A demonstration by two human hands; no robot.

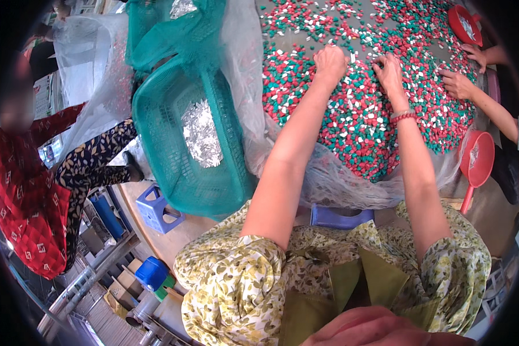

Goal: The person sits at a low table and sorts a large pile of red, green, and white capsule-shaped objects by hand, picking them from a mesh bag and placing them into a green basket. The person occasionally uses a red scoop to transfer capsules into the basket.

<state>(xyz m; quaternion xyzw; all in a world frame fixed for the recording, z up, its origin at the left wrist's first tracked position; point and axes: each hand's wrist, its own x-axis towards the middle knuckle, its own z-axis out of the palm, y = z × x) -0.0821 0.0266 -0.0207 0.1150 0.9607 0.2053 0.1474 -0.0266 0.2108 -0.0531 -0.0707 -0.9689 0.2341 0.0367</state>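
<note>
A wide spread of small red, green and white pieces [352, 130] covers the table before me; their exact kind is too small to tell. Both my arms reach forward over it. My left hand [330, 63] is closed, knuckles up, its fingertips down among the pieces. A little to its right, my right hand [390, 74] has its fingers curled and its thumb drawn in toward them, also at the pieces. Whatever either hand pinches is hidden. A red bead bracelet [403, 116] circles my right wrist.
Clear plastic sheeting [340, 187] edges the table. To the left stands a green basket [150, 155] with silvery pieces [202, 135]. Another person's hands [458, 85] work at right, near a red strainer [477, 158] and a red scoop [465, 26]. At left is a person in red [32, 207].
</note>
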